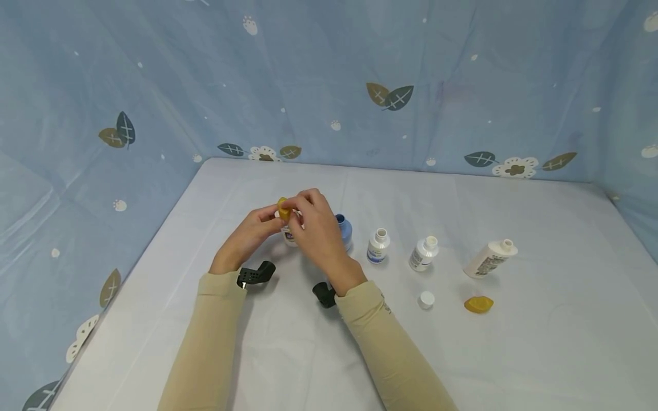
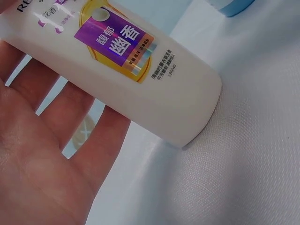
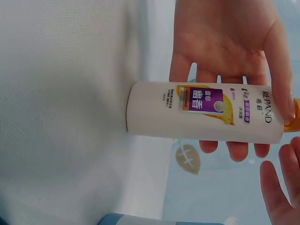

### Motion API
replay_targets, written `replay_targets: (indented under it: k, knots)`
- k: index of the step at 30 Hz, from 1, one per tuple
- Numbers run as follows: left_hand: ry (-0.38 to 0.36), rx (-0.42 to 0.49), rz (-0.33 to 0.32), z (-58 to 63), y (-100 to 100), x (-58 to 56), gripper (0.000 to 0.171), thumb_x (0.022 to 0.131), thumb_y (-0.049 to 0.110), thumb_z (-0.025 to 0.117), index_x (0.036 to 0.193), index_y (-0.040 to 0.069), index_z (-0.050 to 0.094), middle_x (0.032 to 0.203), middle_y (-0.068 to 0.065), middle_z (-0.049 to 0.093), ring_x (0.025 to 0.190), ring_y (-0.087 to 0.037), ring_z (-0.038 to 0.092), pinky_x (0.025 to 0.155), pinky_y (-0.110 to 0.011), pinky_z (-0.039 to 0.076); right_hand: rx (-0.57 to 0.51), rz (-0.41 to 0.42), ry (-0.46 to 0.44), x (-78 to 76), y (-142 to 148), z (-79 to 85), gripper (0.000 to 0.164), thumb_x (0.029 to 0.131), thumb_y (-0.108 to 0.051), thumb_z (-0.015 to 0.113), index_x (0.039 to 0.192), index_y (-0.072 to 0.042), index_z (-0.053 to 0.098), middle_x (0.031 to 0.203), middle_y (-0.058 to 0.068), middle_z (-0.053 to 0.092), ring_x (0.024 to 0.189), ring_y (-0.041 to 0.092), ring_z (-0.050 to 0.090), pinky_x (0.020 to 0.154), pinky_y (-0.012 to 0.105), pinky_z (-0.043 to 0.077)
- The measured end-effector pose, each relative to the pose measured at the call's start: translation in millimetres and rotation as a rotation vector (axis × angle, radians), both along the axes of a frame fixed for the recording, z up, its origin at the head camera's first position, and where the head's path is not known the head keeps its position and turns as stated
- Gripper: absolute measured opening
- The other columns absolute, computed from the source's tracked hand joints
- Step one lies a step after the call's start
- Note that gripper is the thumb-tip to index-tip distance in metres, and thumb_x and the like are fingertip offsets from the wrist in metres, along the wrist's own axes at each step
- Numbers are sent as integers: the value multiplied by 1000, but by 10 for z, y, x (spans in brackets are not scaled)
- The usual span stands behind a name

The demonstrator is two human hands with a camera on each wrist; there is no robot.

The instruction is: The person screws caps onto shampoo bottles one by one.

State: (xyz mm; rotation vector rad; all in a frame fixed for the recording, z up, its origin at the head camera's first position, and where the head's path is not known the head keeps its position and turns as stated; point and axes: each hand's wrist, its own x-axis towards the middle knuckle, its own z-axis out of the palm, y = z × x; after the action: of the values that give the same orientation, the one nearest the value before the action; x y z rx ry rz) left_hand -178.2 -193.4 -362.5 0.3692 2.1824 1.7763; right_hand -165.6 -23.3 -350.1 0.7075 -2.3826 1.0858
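Beige cloth sleeves (image 1: 208,342), smooth white bottle (image 3: 157,112)

Tan long sleeves (image 1: 203,348), right one bearing small dark print (image 1: 384,303); black wrist mounts (image 1: 253,275), left perforated.

Toward the left edge of the surface (image 1: 288,354), a tall white plastic bottle (image 3: 205,112) is displaying "REPAND", "馥郁幽香" and "LB0549".
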Motion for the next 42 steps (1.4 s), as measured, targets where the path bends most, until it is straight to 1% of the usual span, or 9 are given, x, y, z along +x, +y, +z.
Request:
replay_targets:
  k: [2, 5, 8, 13, 20, 27, 36, 40, 42]
  knots:
    - [1, 3, -10, -6, -5, -4, 36, 90, 27, 53, 123, 13, 54, 118, -4, 52, 112, -19, 41, 96, -43, 28, 2, 15, -2, -7, 3, 2, 16, 87, -11, 54, 100, -12, 63, 110, 2, 49, 97, 13, 46, 74, 18, 41]
    - [14, 31, -32, -78, -32, -47, 32, 91, 20, 51, 120, 6, 54, 120, -6, 51, 111, -18, 41, 96, -42, 28, 31, 47, -43, 0, -4, 18, 18, 87, -14, 54, 103, -13, 62, 119, 0, 49, 107, 12, 45, 84, 20, 40]
    - [17, 64, -46, -127, -45, -81, 29, 91, 10, 48, 116, -1, 52, 119, -11, 51, 108, -19, 42, 96, -41, 27, 72, 57, -89, 21, -16, 34, 20, 88, -17, 54, 107, -15, 60, 123, -4, 48, 111, 9, 45, 91, 21, 36]
    - [18, 69, -62, -46, -8, -29, 27, 91, 12, 48, 115, 1, 54, 125, -9, 49, 113, -19, 40, 98, -43, 25, 86, 35, -59, 21, -12, 19, 21, 88, -16, 54, 107, -14, 60, 118, -4, 51, 106, 9, 47, 89, 19, 37]
    - [-5, 37, -37, 27, 19, 22, 38, 91, 24, 52, 127, 12, 51, 132, 0, 44, 122, -14, 35, 100, -43, 24, 68, 30, -4, 5, -4, 9, 20, 86, -16, 57, 106, -12, 61, 113, -2, 51, 102, 11, 47, 86, 19, 38]
    - [-17, 14, -4, 32, 18, 30, 38, 90, 29, 53, 123, 10, 54, 128, -2, 47, 117, -17, 39, 98, -43, 26, 23, 4, 4, 24, -2, -6, 19, 86, -17, 59, 103, -12, 62, 109, 1, 49, 82, 10, 45, 68, 18, 40]
    - [14, -30, 13, 33, 10, 27, 38, 89, 30, 54, 122, 9, 54, 110, -6, 55, 106, -21, 45, 93, -41, 33, -40, 3, -16, 15, -15, -18, 21, 88, -7, 46, 101, -11, 63, 103, 2, 49, 90, 10, 50, 77, 18, 42]
    - [28, -28, 11, 36, 12, 25, 37, 89, 28, 54, 122, 11, 54, 101, -9, 55, 102, -22, 45, 91, -41, 33, -42, 6, 10, 11, -13, -13, 19, 87, -6, 49, 99, -10, 63, 101, 2, 49, 84, 10, 49, 71, 17, 42]
    - [33, -26, 8, 33, 12, 20, 36, 89, 27, 54, 122, 12, 55, 102, -8, 55, 102, -21, 45, 91, -41, 33, -35, 8, 29, 7, -9, -12, 18, 86, -7, 51, 99, -10, 63, 102, 2, 49, 84, 10, 48, 68, 17, 41]
